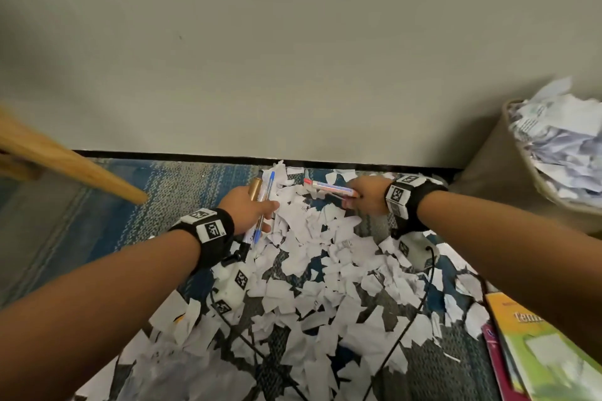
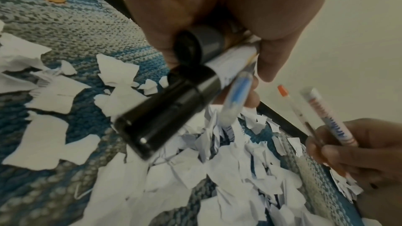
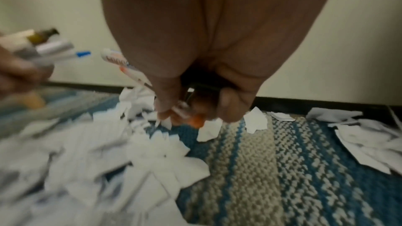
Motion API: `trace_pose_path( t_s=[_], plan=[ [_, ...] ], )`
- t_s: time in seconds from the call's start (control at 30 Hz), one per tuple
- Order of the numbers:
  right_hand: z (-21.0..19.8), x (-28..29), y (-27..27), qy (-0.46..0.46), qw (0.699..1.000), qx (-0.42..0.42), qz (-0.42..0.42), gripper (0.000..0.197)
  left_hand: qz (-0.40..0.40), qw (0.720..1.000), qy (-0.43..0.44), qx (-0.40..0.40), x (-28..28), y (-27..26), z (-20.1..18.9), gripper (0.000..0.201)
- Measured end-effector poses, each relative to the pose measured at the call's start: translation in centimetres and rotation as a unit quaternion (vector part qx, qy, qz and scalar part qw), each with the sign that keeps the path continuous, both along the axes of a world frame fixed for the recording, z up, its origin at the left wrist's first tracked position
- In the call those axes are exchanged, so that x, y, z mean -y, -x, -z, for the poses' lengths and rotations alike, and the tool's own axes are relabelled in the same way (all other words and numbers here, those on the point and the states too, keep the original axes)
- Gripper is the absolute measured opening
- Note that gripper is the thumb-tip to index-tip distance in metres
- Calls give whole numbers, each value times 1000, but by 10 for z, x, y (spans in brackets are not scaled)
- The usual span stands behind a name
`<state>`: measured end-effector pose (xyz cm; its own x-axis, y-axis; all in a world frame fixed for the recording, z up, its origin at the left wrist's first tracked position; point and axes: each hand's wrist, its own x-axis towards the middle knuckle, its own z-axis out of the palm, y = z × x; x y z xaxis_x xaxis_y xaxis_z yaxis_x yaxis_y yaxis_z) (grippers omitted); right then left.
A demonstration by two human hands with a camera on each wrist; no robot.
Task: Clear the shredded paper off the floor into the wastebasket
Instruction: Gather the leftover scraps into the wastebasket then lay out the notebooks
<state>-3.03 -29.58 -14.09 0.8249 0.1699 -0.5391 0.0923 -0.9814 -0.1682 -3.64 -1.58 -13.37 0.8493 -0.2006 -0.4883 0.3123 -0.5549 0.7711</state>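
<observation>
Only partial text legible: "Artline" on the white marker (image 2: 326, 123) in my right hand (image 2: 356, 150). Book cover (image 1: 534, 335) lettering too blurred.

Both hands already full: left hand (image 1: 246, 208) grips a pen bundle (image 1: 262, 202), right hand (image 1: 365, 197) grips markers (image 1: 329, 189). Gap btwn the two grips sits over shredded paper (image 1: 319, 247). Past the fingertips: wall (image 1: 293, 58), no room fwd. Outboard of right grip: wastebasket (image 1: 488, 153), heaped w/ paper. Outboard of left grip: bare carpet (image 1: 130, 198), then wooden leg (image 1: 75, 163). Behind right wrist: cable (image 1: 430, 267), books (image 1: 537, 352).
</observation>
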Motion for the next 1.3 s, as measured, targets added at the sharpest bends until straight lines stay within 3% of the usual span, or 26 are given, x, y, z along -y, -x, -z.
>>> trace_pose_path(
  t_s=[0.1,0.2,0.33,0.47,0.6,0.7,0.77,0.87,0.97,1.03,1.13,1.2,1.3],
  plan=[
    [-19,2,13,-168,983,-32,73,17,8,1000,20,-6,12,0,-5,25],
    [-31,-12,31,-319,932,-70,156,13,8,996,81,-25,33,3,-11,20],
    [-35,-28,53,-427,855,-120,270,25,0,988,153,-35,75,11,-19,27],
    [-39,-28,74,-464,806,-139,340,29,-2,978,197,-67,118,19,-13,27],
    [-34,-9,93,-445,824,-123,329,45,-3,975,202,-91,160,38,-7,40],
    [-27,20,116,-442,821,-106,345,25,10,956,238,-171,189,56,0,50],
    [-23,41,137,-433,824,-90,355,19,52,944,243,-217,208,69,5,57],
    [-16,75,169,-419,833,-77,354,25,145,944,174,-239,233,94,5,61],
    [-21,114,199,-336,881,-79,323,32,296,925,67,-230,252,109,8,72],
    [-31,140,214,-257,917,-95,291,30,428,895,-19,-124,259,112,10,66],
    [-42,180,227,-114,963,-82,229,17,582,803,-104,81,270,120,16,39],
    [-48,199,225,69,980,-50,181,34,653,719,-145,191,276,126,30,39],
    [-44,215,222,130,979,-40,151,40,725,592,-171,307,282,141,47,50]
  ],
)
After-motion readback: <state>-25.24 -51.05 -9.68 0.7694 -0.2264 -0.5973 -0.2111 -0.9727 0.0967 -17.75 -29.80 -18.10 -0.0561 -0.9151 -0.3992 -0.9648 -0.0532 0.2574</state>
